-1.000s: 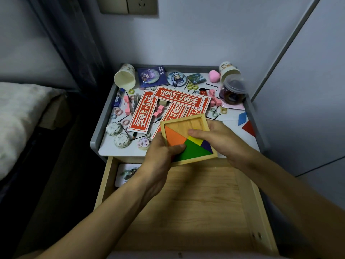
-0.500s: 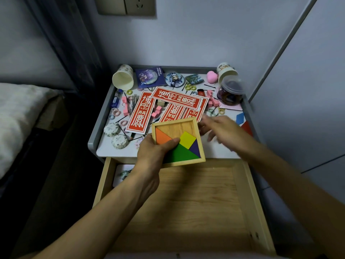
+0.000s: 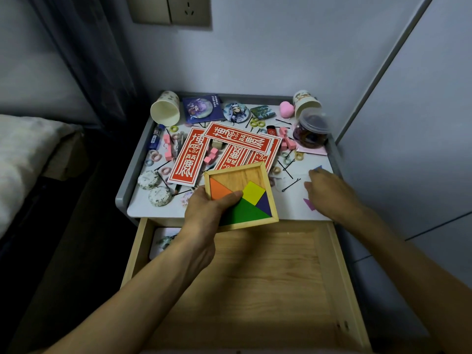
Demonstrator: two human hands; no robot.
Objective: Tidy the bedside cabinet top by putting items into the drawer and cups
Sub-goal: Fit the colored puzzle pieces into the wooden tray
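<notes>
Tangram tray (image 3: 237, 175) was gripped by left hand (image 3: 204, 213); right hand (image 3: 329, 190), grip unclear, needed a clean pinch on the right-edge blue piece (image 3: 318, 168).

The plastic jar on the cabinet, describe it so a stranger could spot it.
Find the cabinet top above the open drawer and go to its far right corner. The jar stands there, just in front of a paper cup. It alone is see-through, with dark contents.

Seemingly a home bedroom: bedding (image 3: 23, 149) beside a cluttered bedside cabinet (image 3: 131, 164), wall socket (image 3: 189, 8) above.
</notes>
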